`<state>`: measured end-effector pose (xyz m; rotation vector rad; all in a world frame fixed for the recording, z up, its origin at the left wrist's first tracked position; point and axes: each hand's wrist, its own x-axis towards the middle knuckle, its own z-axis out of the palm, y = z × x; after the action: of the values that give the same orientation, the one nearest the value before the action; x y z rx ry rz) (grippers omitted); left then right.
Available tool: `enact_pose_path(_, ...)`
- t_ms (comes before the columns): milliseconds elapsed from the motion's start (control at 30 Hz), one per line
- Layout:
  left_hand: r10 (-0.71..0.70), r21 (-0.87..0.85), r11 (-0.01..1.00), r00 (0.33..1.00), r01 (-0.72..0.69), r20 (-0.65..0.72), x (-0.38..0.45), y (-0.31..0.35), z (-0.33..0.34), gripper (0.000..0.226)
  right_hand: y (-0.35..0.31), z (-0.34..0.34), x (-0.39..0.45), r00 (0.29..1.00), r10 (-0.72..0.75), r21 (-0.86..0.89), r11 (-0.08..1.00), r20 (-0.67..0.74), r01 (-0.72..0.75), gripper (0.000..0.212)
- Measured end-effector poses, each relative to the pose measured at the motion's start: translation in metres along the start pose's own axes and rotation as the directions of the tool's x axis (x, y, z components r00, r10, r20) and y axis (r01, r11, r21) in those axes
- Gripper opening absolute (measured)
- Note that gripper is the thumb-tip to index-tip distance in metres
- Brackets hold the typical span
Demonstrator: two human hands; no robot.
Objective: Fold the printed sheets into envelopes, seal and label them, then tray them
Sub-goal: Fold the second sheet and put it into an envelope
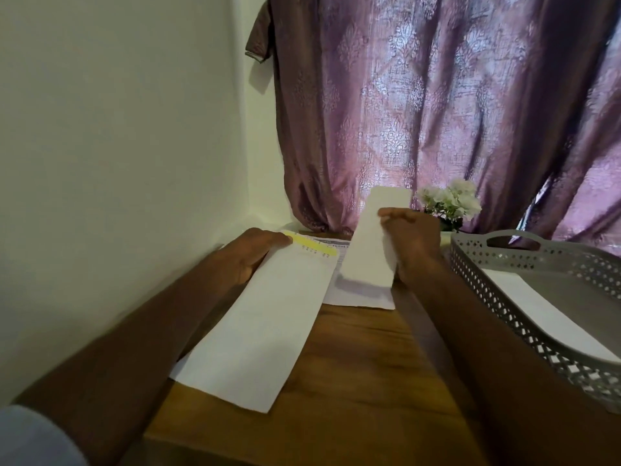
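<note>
A long white envelope [265, 321] lies slanted on the wooden table [353, 381], with a yellow strip [311, 245] at its far end. My left hand [255, 255] holds the envelope's far left edge, fingers on top. My right hand [411, 243] pinches a folded white sheet [369, 243] and holds it upright above the table, just right of the envelope. Printed sheets [356, 294] lie flat under both.
A grey perforated tray [504, 297] stands at the right with a white envelope [551, 314] lying in it. White flowers [450, 200] sit behind my right hand. A purple curtain [437, 112] hangs at the back; a white wall [117, 146] borders the table's left side.
</note>
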<state>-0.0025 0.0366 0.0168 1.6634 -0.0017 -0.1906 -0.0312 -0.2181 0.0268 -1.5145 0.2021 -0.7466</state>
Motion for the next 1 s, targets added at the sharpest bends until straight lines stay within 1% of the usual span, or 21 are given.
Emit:
enact_pose_path(33, 0.004, 0.001, 1.0, 1.0, -0.004, 0.01, 0.001, -0.001, 0.001, 0.031, -0.002, -0.002, 0.002, 1.0, 0.012, 0.066, 0.998, 0.004, -0.013, 0.022)
enact_pose_path(100, 0.031, 0.004, 1.0, 0.999, -0.031, 0.033, 0.002, -0.002, 0.005, 0.029, -0.006, -0.004, -0.001, 0.992, 0.056, 0.198, 0.977, 0.115, -0.078, 0.031)
enact_pose_path(167, 0.054, -0.012, 0.999, 0.996, -0.053, 0.072, -0.001, -0.003, 0.009, 0.025, -0.006, -0.003, -0.006, 0.973, 0.053, 0.214, 0.971, 0.225, -0.103, 0.031)
enact_pose_path(200, 0.054, -0.026, 0.998, 0.993, -0.051, 0.103, -0.003, -0.003, 0.012, 0.023, -0.005, -0.001, -0.009, 0.97, 0.033, 0.199, 0.976, 0.243, -0.083, 0.027)
enact_pose_path(267, 0.059, -0.044, 0.998, 0.984, -0.052, 0.17, -0.007, -0.003, 0.017, 0.028, -0.001, 0.003, -0.011, 0.975, -0.027, 0.19, 0.982, 0.22, -0.015, 0.02)
enact_pose_path(367, 0.104, -0.031, 0.995, 0.957, -0.1, 0.27, -0.012, -0.003, 0.023, 0.037, 0.007, 0.006, -0.006, 0.981, -0.077, 0.153, 0.987, 0.181, 0.049, 0.022)
enact_pose_path(467, 0.115, 0.027, 0.991, 0.933, -0.132, 0.34, -0.018, -0.003, 0.029, 0.037, 0.01, 0.002, -0.001, 0.974, -0.058, 0.128, 0.991, 0.218, 0.031, 0.04)
enact_pose_path(567, 0.116, 0.013, 0.991, 0.909, -0.132, 0.401, -0.019, -0.004, 0.034, 0.048, 0.009, -0.004, -0.002, 0.97, -0.045, 0.14, 0.99, 0.238, 0.011, 0.059)
enact_pose_path(633, 0.138, 0.014, 0.987, 0.901, -0.157, 0.411, -0.018, -0.005, 0.038, 0.052, 0.008, -0.007, -0.003, 0.973, -0.042, 0.195, 0.981, 0.226, -0.003, 0.063)
enact_pose_path(700, 0.162, 0.007, 0.984, 0.9, -0.18, 0.405, -0.018, -0.006, 0.041, 0.051, 0.006, -0.01, -0.004, 0.973, -0.038, 0.226, 0.974, 0.229, -0.015, 0.065)
enact_pose_path(833, 0.186, 0.004, 0.978, 0.888, -0.207, 0.42, -0.022, -0.006, 0.046, 0.038, 0.002, -0.014, -0.004, 0.972, -0.03, 0.184, 0.983, 0.233, -0.014, 0.072)
enact_pose_path(1000, 0.191, 0.021, 0.975, 0.883, -0.221, 0.429, -0.025, -0.004, 0.049, 0.034, 0.004, -0.014, -0.004, 0.97, -0.011, 0.165, 0.986, 0.242, -0.03, 0.069)
